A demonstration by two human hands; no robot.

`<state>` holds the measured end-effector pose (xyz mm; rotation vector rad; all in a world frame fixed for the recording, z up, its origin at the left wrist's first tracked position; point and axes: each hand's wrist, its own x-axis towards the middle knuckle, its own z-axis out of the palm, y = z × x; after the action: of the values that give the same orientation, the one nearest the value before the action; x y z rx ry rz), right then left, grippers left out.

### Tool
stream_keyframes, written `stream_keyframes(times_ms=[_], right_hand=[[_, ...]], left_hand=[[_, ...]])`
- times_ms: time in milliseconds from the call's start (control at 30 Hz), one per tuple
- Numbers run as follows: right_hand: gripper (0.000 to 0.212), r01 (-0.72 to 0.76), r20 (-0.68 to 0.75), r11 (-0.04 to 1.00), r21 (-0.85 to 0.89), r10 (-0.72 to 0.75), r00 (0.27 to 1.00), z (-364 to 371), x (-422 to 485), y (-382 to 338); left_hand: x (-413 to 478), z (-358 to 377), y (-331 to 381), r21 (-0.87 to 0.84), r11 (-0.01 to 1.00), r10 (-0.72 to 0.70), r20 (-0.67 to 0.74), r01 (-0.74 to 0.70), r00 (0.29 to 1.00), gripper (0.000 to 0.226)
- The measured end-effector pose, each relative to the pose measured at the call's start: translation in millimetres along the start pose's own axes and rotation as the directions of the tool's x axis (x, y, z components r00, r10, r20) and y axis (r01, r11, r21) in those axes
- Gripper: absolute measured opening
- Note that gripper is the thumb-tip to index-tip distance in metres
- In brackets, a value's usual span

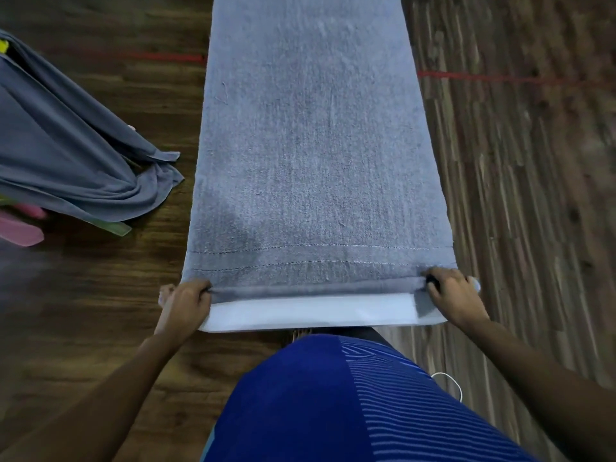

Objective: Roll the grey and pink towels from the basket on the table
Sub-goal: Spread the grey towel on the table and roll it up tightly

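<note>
The left hand [185, 303] and right hand [453, 295] hold either end of the grey towel's [310, 145] near hem, fingers [200, 290] curled tight round its first roll, above the white table edge [300, 315]. Another grey cloth [66, 145] and a pink towel [20, 231] lie heaped to the left.

Towel [313, 145] centre on table [520, 195]; basket [66, 155] left.

Dim, soft, blurred wide-angle edges.
</note>
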<state>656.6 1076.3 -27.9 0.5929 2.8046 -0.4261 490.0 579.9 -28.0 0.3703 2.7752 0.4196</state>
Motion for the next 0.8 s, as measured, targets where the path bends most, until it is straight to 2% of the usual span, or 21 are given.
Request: stream_keyframes(times_ms=[133,200,233,300,400,500,600,700,800], right_hand=[[0.014,-0.034,-0.178,0.997,-0.067,0.021,0.984,-3.5,9.7,-9.8],[0.011,0.004,-0.163,1.000,0.007,-0.003,0.987,-2.0,4.5,-11.0],[0.013,0.025,-0.134,0.999,0.028,-0.021,0.991,0.7,-0.5,-10.5],[0.025,0.074,-0.093,0.997,-0.004,-0.074,0.993,8.4,-12.7,-7.6],[0.045,0.140,-0.104,0.980,-0.139,-0.155,0.982,17.9,-22.1,0.0],[0.039,0.138,-0.179,0.980,-0.142,-0.163,0.970,16.4,-17.7,-2.3],[0.048,0.107,-0.214,0.991,-0.082,-0.122,0.969,14.6,-12.4,-11.1],[0.035,0.160,-0.200,0.980,-0.118,-0.181,0.963,19.4,-12.8,-10.6],[0.041,0.163,-0.167,0.983,-0.090,-0.176,0.970,27.4,-17.3,-4.6]], left_hand=[[10.3,3.2,11.0,0.112,0.983,-0.126,-0.179,0.147,0.976,0.012],[7.4,8.0,12.4,0.055,0.992,-0.096,-0.222,0.111,0.970,0.011],[3.4,11.8,12.0,0.004,0.997,-0.074,-0.227,0.076,0.971,0.011],[-9.4,20.8,10.2,-0.033,0.999,-0.033,-0.217,0.026,0.976,0.025],[-25.3,25.8,6.0,0.059,0.998,0.025,-0.158,-0.016,0.987,0.046],[-21.4,22.7,1.8,0.090,0.996,0.039,-0.149,-0.026,0.988,0.043],[-12.8,19.1,2.3,0.061,0.998,0.030,-0.167,-0.020,0.985,0.033],[-9.6,18.4,5.7,0.042,0.999,0.020,-0.163,-0.014,0.986,0.036],[-9.6,19.4,3.2,0.058,0.998,0.027,-0.171,-0.017,0.985,0.036]])
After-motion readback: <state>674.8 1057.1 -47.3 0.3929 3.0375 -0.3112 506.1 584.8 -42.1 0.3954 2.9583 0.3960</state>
